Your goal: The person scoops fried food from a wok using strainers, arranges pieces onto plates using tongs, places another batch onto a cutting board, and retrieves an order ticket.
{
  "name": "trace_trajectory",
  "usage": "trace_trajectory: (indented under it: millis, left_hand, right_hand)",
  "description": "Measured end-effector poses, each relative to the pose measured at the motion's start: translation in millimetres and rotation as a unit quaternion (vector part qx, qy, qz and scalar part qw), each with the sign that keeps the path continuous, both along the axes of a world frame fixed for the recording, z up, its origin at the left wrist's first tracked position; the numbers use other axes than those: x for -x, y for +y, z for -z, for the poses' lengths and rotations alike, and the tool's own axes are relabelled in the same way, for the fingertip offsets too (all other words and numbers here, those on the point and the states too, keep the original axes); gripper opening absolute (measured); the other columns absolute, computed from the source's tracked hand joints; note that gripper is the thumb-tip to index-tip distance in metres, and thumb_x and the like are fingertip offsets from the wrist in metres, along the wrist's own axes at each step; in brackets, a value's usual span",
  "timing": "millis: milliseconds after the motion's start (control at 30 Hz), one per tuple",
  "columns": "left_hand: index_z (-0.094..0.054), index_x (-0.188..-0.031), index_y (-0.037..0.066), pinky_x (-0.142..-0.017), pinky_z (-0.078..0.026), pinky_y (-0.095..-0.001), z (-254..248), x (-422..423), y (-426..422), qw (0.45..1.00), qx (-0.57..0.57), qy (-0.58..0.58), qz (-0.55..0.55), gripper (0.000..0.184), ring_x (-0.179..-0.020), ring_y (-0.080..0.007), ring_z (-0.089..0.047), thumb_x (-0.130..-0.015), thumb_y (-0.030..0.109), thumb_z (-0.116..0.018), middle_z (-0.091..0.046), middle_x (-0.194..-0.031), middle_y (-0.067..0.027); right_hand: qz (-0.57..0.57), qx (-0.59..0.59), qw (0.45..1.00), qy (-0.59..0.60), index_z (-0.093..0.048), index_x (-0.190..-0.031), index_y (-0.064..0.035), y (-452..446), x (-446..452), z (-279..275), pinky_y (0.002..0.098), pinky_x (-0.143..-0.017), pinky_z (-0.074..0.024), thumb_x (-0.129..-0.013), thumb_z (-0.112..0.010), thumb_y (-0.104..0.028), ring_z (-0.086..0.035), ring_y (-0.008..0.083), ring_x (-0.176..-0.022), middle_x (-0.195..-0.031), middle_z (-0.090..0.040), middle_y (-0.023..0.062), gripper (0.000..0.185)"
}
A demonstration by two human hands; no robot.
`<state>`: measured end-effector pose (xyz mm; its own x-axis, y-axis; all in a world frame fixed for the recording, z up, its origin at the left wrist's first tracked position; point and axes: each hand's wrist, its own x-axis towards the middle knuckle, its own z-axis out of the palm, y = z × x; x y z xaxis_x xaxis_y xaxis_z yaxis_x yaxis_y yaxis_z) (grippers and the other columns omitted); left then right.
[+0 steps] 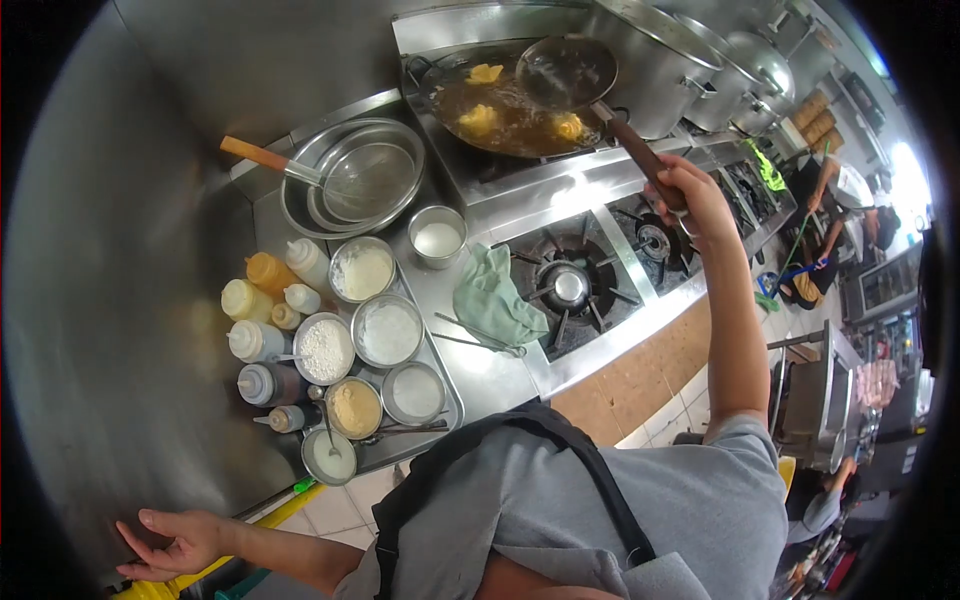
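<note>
1. The right hand, right of centre in the upper half, has its fingers closed round the brown handle of a skimmer.
2. The skimmer's round mesh head is over the right part of a wok at the top of the frame (whether it touches the oil, I cannot tell).
3. Three yellow fried pieces lie apart from one another in the wok's bubbling dark oil; one is just below the skimmer's head.
4. The left hand, lower left, holds nothing; its fingers are loosely spread, near a steel wall and just above a yellow object.
5. At upper left, a wooden-handled strainer rests in a large steel bowl.
6. Left of centre, a tray carries bowls of powder, with squeeze bottles along their left side.
7. A green cloth lies on the counter mid-frame, beside a burner.
8. Large pots stand at upper right, near the wok.
</note>
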<state>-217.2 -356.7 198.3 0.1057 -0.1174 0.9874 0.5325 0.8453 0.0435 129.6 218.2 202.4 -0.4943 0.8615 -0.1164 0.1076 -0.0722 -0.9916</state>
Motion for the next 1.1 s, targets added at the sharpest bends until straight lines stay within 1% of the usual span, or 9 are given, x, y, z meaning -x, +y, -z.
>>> trace_trajectory:
  millis: [200, 267, 400, 533, 600, 733, 867, 933, 1100]
  left_hand:
    - [-0.07, -0.115, 0.003, -0.113, -0.032, -0.0398, 1, 0, 0, 1.0, -0.001, 0.002, 0.004, 0.03, -0.14, -0.0301, -0.035, -0.091, 0.02, -0.074, -0.05, -0.136, -0.0237]
    - [-0.07, -0.115, 0.003, -0.113, -0.03, -0.0402, 3, 1, -5, 1.0, 0.016, -0.001, -0.004, 0.029, -0.139, -0.0296, -0.035, -0.091, 0.018, -0.073, -0.053, -0.133, -0.0226]
    - [-0.069, -0.116, 0.003, -0.114, -0.029, -0.04, -3, -6, 10, 1.0, -0.008, -0.003, 0.012, 0.029, -0.139, -0.0293, -0.035, -0.091, 0.017, -0.073, -0.052, -0.134, -0.0231]
    - [-0.07, -0.115, 0.003, -0.112, -0.033, -0.0401, 1, -1, 5, 1.0, -0.015, -0.007, 0.023, 0.029, -0.139, -0.0289, -0.036, -0.09, 0.018, -0.073, -0.048, -0.138, -0.0239]
    - [-0.07, -0.115, 0.003, -0.111, -0.034, -0.0402, 1, -1, -1, 0.999, -0.022, -0.01, 0.029, 0.029, -0.138, -0.0288, -0.036, -0.09, 0.018, -0.074, -0.047, -0.14, -0.0241]
    - [-0.071, -0.114, 0.003, -0.11, -0.036, -0.0398, 1, 1, 1, 1.0, -0.008, -0.007, -0.02, 0.029, -0.138, -0.029, -0.037, -0.09, 0.02, -0.074, -0.045, -0.141, -0.024]
    - [-0.071, -0.114, 0.005, -0.111, -0.035, -0.0396, -1, -1, 2, 1.0, -0.001, -0.002, -0.031, 0.029, -0.136, -0.0299, -0.039, -0.09, 0.022, -0.074, -0.046, -0.14, -0.0241]
    - [-0.071, -0.114, 0.005, -0.111, -0.035, -0.0398, 0, 1, 3, 1.0, -0.003, 0.005, -0.014, 0.029, -0.136, -0.0301, -0.04, -0.09, 0.022, -0.074, -0.046, -0.141, -0.0243]
    - [-0.071, -0.114, 0.005, -0.111, -0.036, -0.0397, 0, -2, 3, 1.0, -0.005, -0.007, -0.01, 0.028, -0.137, -0.0299, -0.038, -0.091, 0.021, -0.074, -0.043, -0.142, -0.0245]
  right_hand:
    - [0.056, -0.172, 0.975, -0.131, -0.058, -0.126, 0.0048, 60, 48, 23, 0.0292, -0.05, -0.0454, -0.083, -0.058, -0.014, -0.059, 0.0166, -0.055, -0.075, -0.065, 0.0084, 0.047]
    - [0.073, -0.256, 0.927, -0.262, -0.057, -0.127, 0.0043, 69, 61, 32, 0.0307, -0.049, -0.046, -0.083, -0.059, -0.016, -0.061, 0.0169, -0.055, -0.074, -0.064, 0.0083, 0.049]
    - [0.045, -0.212, 0.935, -0.28, -0.055, -0.131, 0.0032, 65, 76, 49, 0.0301, -0.048, -0.0461, -0.083, -0.06, -0.016, -0.061, 0.0175, -0.055, -0.074, -0.065, 0.0083, 0.052]
    - [0.026, -0.075, 0.982, -0.171, -0.051, -0.133, 0.0036, 55, 75, 57, 0.028, -0.047, -0.0456, -0.085, -0.06, -0.013, -0.061, 0.0186, -0.057, -0.075, -0.064, 0.01, 0.051]
    - [0.015, 0.037, 0.999, -0.015, -0.055, -0.126, 0.003, 52, 70, 61, 0.0283, -0.047, -0.0466, -0.087, -0.059, -0.011, -0.062, 0.019, -0.06, -0.079, -0.065, 0.0122, 0.041]
    - [0.016, 0.114, 0.992, 0.042, -0.058, -0.118, 0.0, 52, 60, 60, 0.0292, -0.049, -0.049, -0.09, -0.059, -0.012, -0.062, 0.0197, -0.062, -0.086, -0.067, 0.0156, 0.03]
    - [0.004, 0.122, 0.99, 0.076, -0.058, -0.119, -0.0005, 50, 47, 60, 0.0292, -0.05, -0.0492, -0.09, -0.059, -0.012, -0.062, 0.0194, -0.062, -0.088, -0.068, 0.0166, 0.031]
    - [0.034, 0.101, 0.992, 0.064, -0.054, -0.124, -0.0001, 42, 45, 49, 0.0247, -0.044, -0.0468, -0.093, -0.055, -0.013, -0.059, 0.0123, -0.059, -0.086, -0.067, 0.0122, 0.034]
    - [0.027, 0.064, 0.995, 0.076, -0.053, -0.127, 0.001, 43, 41, 35, 0.0268, -0.047, -0.0481, -0.092, -0.056, -0.011, -0.061, 0.0153, -0.06, -0.087, -0.068, 0.0138, 0.037]
